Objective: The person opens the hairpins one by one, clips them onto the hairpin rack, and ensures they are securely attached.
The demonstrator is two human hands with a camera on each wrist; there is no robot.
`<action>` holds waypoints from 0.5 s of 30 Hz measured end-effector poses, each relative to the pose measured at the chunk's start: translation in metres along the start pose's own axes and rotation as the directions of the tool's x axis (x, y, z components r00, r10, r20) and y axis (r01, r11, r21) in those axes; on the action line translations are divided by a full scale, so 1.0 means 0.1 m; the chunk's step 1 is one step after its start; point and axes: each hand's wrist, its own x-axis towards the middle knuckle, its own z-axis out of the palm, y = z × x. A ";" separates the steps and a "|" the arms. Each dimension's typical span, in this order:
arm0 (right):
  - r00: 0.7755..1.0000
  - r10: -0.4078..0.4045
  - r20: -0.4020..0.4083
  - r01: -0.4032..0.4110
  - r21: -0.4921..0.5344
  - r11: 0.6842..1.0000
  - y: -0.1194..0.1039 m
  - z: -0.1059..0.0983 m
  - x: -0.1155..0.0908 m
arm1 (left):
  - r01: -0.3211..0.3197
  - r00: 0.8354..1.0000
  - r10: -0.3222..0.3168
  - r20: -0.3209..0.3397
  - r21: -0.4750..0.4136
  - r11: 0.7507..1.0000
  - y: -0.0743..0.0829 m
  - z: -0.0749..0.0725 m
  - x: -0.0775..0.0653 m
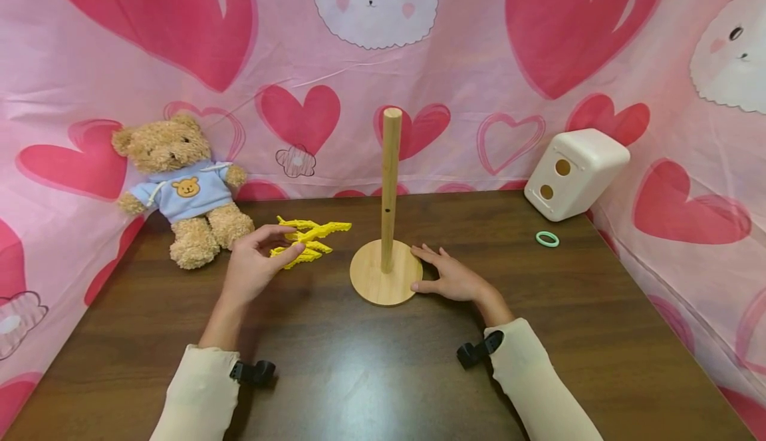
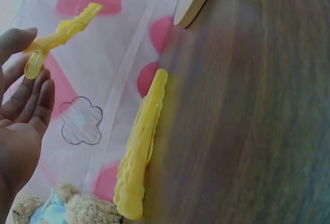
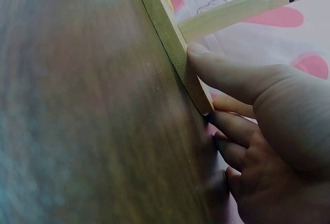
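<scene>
My left hand (image 1: 254, 261) pinches a yellow, branch-shaped plastic piece (image 2: 67, 31) between thumb and fingers, raised above the table. Below it, more yellow branch-shaped plastic (image 2: 139, 152) lies on the wood, just left of the stand. A wooden stand (image 1: 389, 181), an upright rod with a small dark hole on a round base (image 1: 371, 275), rises at the middle of the table. At the base's right edge, my right hand (image 1: 455, 278) grips the rim. Its thumb (image 3: 221, 69) rests on top while the other fingers lie along the side.
A teddy bear (image 1: 191, 188) in a blue hoodie sits at the back left against the pink heart-printed cloth (image 1: 467, 68). At the back right, a white box (image 1: 583, 168) with two round holes leans tilted, and a mint-green ring (image 1: 547, 239) lies before it on the brown table (image 1: 359, 374).
</scene>
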 end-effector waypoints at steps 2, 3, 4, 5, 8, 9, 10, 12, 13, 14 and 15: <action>1.000 -0.003 -0.002 0.003 -0.002 1.000 0.00 0.00 0.00 | 0.004 1.000 -0.004 0.009 -0.008 1.000 0.01 0.02 0.01; 1.000 -0.005 -0.003 0.005 -0.003 1.000 0.01 0.00 0.00 | 0.001 1.000 -0.001 0.015 -0.012 1.000 0.02 0.02 0.01; 1.000 -0.003 -0.002 0.003 -0.003 1.000 0.01 0.01 0.01 | -0.005 1.000 0.006 0.015 -0.011 1.000 0.02 0.03 0.01; 1.000 0.000 -0.001 0.000 -0.004 1.000 0.01 0.01 0.01 | -0.013 1.000 0.013 0.013 -0.012 1.000 0.03 0.04 0.01; 1.000 -0.001 0.000 0.001 -0.005 1.000 0.01 0.01 0.01 | -0.050 0.999 0.050 0.009 -0.019 0.999 0.06 0.05 0.02; 1.000 0.000 0.001 0.000 -0.004 1.000 0.01 0.01 0.01 | -0.066 0.998 0.066 0.010 -0.024 0.998 0.07 0.06 0.02; 1.000 0.002 0.001 -0.002 -0.004 1.000 0.00 0.01 0.01 | -0.081 0.997 0.081 0.012 -0.030 0.996 0.08 0.07 0.02; 1.000 0.004 0.002 -0.004 -0.003 1.000 0.00 0.00 0.01 | -0.104 0.994 0.105 0.024 -0.055 0.993 0.10 0.09 0.03; 1.000 0.005 0.001 -0.005 -0.002 1.000 0.00 0.00 0.01 | -0.114 0.993 0.116 0.029 -0.061 0.992 0.10 0.10 0.04; 1.000 0.007 0.001 -0.007 -0.002 1.000 -0.01 0.00 0.00 | -0.120 0.992 0.123 0.034 -0.065 0.991 0.11 0.11 0.04; 1.000 0.009 0.000 -0.009 -0.002 1.000 -0.01 0.00 0.00 | -0.126 0.991 0.129 0.037 -0.068 0.990 0.12 0.12 0.04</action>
